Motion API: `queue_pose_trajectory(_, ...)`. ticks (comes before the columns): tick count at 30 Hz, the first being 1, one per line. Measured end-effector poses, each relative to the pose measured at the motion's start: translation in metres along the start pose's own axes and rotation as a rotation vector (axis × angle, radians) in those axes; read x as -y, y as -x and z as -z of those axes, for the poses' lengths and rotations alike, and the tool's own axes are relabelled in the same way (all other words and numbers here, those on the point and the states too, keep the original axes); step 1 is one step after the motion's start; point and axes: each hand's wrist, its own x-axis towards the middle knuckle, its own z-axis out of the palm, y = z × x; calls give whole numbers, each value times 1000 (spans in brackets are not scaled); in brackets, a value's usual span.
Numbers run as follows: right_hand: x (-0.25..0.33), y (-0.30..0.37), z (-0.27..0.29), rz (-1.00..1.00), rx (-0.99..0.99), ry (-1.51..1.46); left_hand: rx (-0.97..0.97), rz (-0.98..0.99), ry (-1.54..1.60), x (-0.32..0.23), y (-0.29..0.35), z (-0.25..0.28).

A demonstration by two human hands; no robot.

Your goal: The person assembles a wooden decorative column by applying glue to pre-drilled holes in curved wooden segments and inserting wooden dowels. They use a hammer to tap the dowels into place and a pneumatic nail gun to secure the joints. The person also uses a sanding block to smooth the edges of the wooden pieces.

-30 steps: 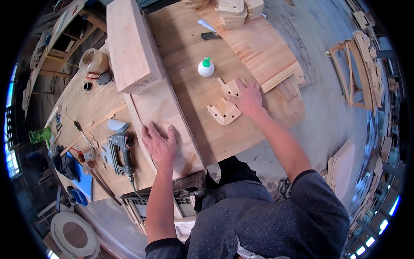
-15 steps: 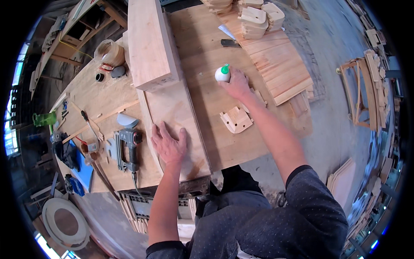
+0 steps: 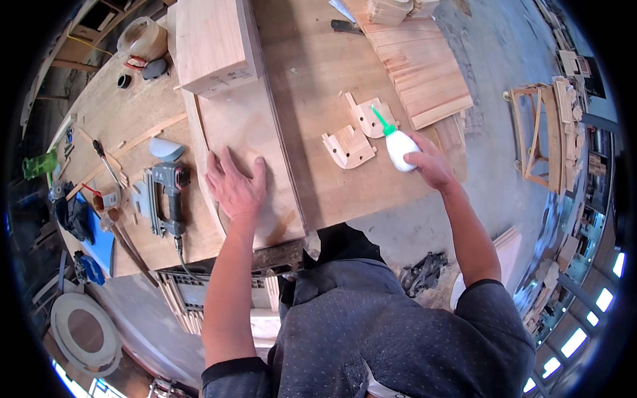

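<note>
My right hand (image 3: 430,161) is wrapped round a white squeeze bottle (image 3: 401,151) with a green nozzle, tilted with its tip pointing up and to the left. Just left of the bottle lie two small pale wooden pieces with dark round holes, the nearer piece (image 3: 349,147) and the farther piece (image 3: 371,117). The bottle partly overlaps the farther one. My left hand (image 3: 233,184), fingers spread, lies flat on a long wooden panel (image 3: 265,142). Beyond that hand a wooden box (image 3: 212,46) rests on the panel.
Left of the panel lie a nail gun (image 3: 167,196) with a hose, a screwdriver (image 3: 101,151) and a blue-grey half-round piece (image 3: 166,150). A slatted wooden panel (image 3: 424,73) carries stacked wooden parts (image 3: 391,10) at the far right. The workbench's near edge runs below my hands.
My right hand has brought the bottle nearer and to the right, tipping it from pointing away to a slant. The view has shifted; my left hand stays on the panel.
</note>
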Motion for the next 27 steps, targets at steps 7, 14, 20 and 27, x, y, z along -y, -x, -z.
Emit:
queue_pose_trajectory(7,-16,23,-20,-11,-56,566,0,3,41,1,-2,-1)
queue_pose_trajectory(14,18,27,-47,-37,-40,704,-5,9,20,4,0,-3)
queue_pose_trajectory(20,25,15,-64,4,-70,782,9,30,40,4,-1,-5)
queue_pose_trajectory(27,27,7,-73,10,-70,815,14,34,41,5,-2,-5)
